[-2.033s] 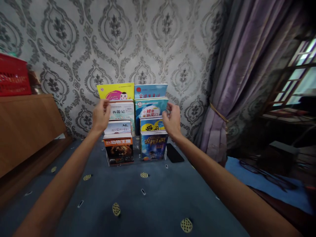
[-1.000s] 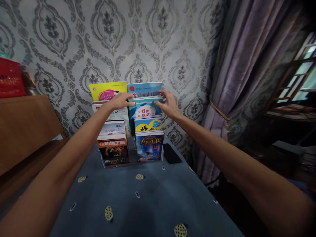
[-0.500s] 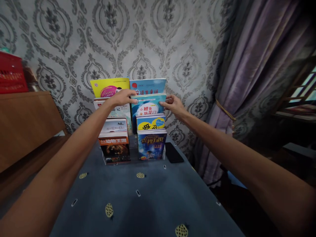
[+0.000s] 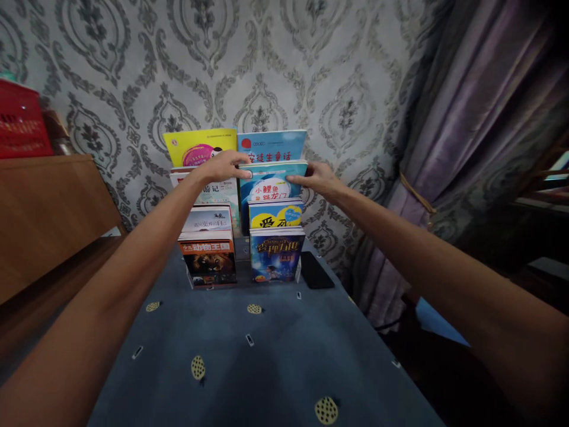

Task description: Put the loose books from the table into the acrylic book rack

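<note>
My left hand (image 4: 227, 165) grips the upper left corner of a teal picture book (image 4: 272, 182), its thumb on the front cover. At the opposite top corner, my right hand (image 4: 320, 179) pinches the same book, thumb in front and fingers behind. The book stands upright in the right column of a stepped book rack. Behind it rises a light blue book (image 4: 271, 145); in front are a yellow-and-blue book (image 4: 275, 214) and a dark blue book (image 4: 276, 255). The left column holds a yellow book (image 4: 200, 145), a pale book (image 4: 220, 194) partly behind my left forearm, and an animal book (image 4: 208, 261).
A black phone-like slab (image 4: 316, 270) lies right of the rack on the blue pineapple-patterned tablecloth (image 4: 284, 332). Patterned wallpaper stands close behind. A wooden cabinet (image 4: 53, 219) with a red box (image 4: 22, 121) is at left, a tied purple curtain (image 4: 427, 154) at right.
The view has shifted slightly, and the teal book's top edge sits a little higher in the picture. Both hands stay at its top corners, the right fingers now closer around it.
</note>
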A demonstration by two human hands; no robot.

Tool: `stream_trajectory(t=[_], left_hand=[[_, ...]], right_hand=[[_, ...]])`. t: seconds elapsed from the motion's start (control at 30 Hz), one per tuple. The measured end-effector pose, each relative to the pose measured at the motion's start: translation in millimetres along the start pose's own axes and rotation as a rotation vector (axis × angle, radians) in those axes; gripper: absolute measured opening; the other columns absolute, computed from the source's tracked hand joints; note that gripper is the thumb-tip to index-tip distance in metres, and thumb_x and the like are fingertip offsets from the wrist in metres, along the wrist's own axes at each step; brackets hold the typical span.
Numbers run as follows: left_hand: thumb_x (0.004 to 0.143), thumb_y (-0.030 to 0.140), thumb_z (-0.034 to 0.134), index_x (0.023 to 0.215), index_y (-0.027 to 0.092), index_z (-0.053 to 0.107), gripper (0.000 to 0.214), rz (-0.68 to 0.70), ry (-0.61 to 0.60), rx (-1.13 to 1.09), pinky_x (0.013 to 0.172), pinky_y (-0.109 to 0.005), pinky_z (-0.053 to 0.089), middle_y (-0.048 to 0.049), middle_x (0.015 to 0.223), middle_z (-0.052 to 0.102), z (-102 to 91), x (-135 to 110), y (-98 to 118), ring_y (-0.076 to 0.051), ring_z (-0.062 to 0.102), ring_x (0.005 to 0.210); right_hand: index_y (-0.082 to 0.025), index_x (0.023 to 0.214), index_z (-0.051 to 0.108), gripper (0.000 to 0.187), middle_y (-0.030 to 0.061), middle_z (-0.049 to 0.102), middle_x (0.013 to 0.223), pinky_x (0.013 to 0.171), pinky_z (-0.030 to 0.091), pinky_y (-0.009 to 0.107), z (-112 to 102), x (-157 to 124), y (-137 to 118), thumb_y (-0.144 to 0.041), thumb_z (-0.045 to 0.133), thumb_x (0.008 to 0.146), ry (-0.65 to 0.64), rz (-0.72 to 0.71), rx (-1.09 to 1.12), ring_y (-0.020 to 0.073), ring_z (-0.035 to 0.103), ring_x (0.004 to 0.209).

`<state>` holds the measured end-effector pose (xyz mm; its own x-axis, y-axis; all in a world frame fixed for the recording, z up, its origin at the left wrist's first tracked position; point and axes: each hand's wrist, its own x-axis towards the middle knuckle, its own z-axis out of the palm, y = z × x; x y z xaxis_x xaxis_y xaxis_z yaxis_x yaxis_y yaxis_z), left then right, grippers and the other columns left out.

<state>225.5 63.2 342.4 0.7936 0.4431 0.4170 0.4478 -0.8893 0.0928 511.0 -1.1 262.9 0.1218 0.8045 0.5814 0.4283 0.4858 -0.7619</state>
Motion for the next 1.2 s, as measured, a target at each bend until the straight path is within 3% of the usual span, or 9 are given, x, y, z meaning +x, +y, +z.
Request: stream_trajectory(t=[0.13, 0.37, 0.67, 0.8, 0.93, 1.0, 1.1, 1.2], left_hand=[[0.079, 0.039, 0.063, 0.090, 0.021, 0.065, 0.021, -0.009, 0.016, -0.002, 0.073, -0.033, 0.040, -0.0033, 0.085, 0.060, 0.9, 0.4, 0.0, -0.020, 0.053, 0.080], [0.082, 0.035, 0.062, 0.090, 0.018, 0.064, 0.019, -0.025, -0.022, -0.073, 0.070, -0.031, 0.038, -0.0014, 0.077, 0.055, 0.9, 5.7, 1.6, -0.017, 0.050, 0.075], [0.078, 0.038, 0.064, 0.090, 0.020, 0.066, 0.023, -0.045, -0.029, 0.072, 0.070, -0.030, 0.040, -0.0027, 0.085, 0.065, -4.9, 2.4, 6.5, -0.019, 0.057, 0.080], [0.083, 0.037, 0.058, 0.095, 0.019, 0.068, 0.024, -0.032, 0.119, 0.135, 0.074, -0.030, 0.043, -0.0031, 0.088, 0.069, -13.3, 1.8, 15.6, -0.019, 0.060, 0.082], [0.090, 0.028, 0.049, 0.100, 0.020, 0.069, 0.023, -0.049, 0.406, 0.268, 0.090, -0.037, 0.043, -0.0081, 0.102, 0.068, -30.3, 7.1, 21.2, -0.025, 0.058, 0.099], [0.093, 0.028, 0.046, 0.107, 0.021, 0.067, 0.026, -0.102, 0.495, 0.332, 0.098, -0.042, 0.040, -0.0107, 0.115, 0.064, -37.5, 11.4, 20.3, -0.030, 0.053, 0.114], [0.097, 0.033, 0.043, 0.114, 0.023, 0.064, 0.029, -0.190, 0.478, 0.359, 0.102, -0.045, 0.037, -0.0123, 0.125, 0.059, -42.1, 16.7, 14.1, -0.032, 0.048, 0.122], [0.099, 0.036, 0.039, 0.108, 0.023, 0.066, 0.031, -0.231, 0.353, 0.360, 0.097, -0.043, 0.039, -0.0113, 0.116, 0.064, -41.4, 18.1, 5.5, -0.030, 0.055, 0.111]], right_hand=[[-0.022, 0.087, 0.073, 0.051, 0.0049, 0.076, 0.088, 0.077, 0.057, 0.043, 2.4, -10.7, 13.5, -0.061, 0.087, 0.057, -0.041, 0.042, 0.095, 0.0274, 0.069, 0.087], [-0.023, 0.087, 0.076, 0.048, 0.0035, 0.078, 0.093, 0.091, 0.056, 0.046, 5.2, -11.5, 23.1, -0.056, 0.089, 0.056, 0.028, -0.034, 0.183, 0.0260, 0.071, 0.090], [-0.021, 0.085, 0.075, 0.050, 0.0050, 0.078, 0.090, 0.086, 0.058, 0.045, 2.7, -12.5, 11.1, -0.060, 0.087, 0.056, -0.035, -0.003, 0.075, 0.0259, 0.071, 0.087], [-0.020, 0.083, 0.071, 0.047, 0.0048, 0.075, 0.082, 0.082, 0.057, 0.041, -6.0, -10.4, 0.2, -0.062, 0.082, 0.063, -0.032, -0.024, -0.043, 0.0243, 0.070, 0.084], [-0.022, 0.091, 0.066, 0.045, 0.0047, 0.070, 0.081, 0.081, 0.056, 0.042, -16.2, 0.2, -11.7, -0.065, 0.069, 0.078, 0.218, -0.044, -0.133, 0.0237, 0.066, 0.084], [-0.022, 0.098, 0.063, 0.044, 0.0059, 0.069, 0.088, 0.082, 0.055, 0.044, -18.2, 9.4, -17.5, -0.062, 0.065, 0.082, 0.285, -0.048, -0.110, 0.0245, 0.066, 0.088], [-0.023, 0.104, 0.062, 0.041, 0.0072, 0.068, 0.096, 0.084, 0.054, 0.044, -15.2, 24.1, -24.6, -0.058, 0.064, 0.084, 0.279, -0.066, -0.068, 0.0252, 0.064, 0.094], [-0.023, 0.100, 0.063, 0.035, 0.0057, 0.068, 0.092, 0.081, 0.055, 0.041, -7.5, 34.6, -28.6, -0.055, 0.061, 0.086, 0.227, -0.076, -0.023, 0.0239, 0.064, 0.091]])
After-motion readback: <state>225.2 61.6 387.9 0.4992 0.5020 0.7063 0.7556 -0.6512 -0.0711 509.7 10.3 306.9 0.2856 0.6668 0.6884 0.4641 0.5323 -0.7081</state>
